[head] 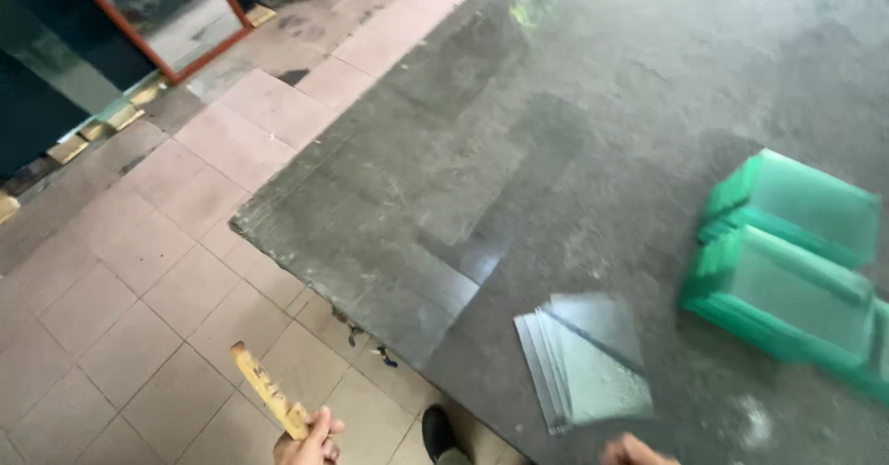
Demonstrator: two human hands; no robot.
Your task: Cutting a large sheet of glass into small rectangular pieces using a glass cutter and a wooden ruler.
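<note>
Your left hand (308,439) is clenched around a yellow wooden ruler (269,391) held out over the tiled floor (139,270), so keep that grip firm and the ruler clear of the glass. Only the tip of your right hand (632,450) shows, and I cannot tell its state; it is just beside the small stack of clear glass panes (583,363) on the grey worktop (556,150), so approach their edges slowly, with the green-edged glass stacks (787,270) further right.

Two green glass stacks (787,270), one grey pile (583,363), one wooden stick (269,393).
</note>
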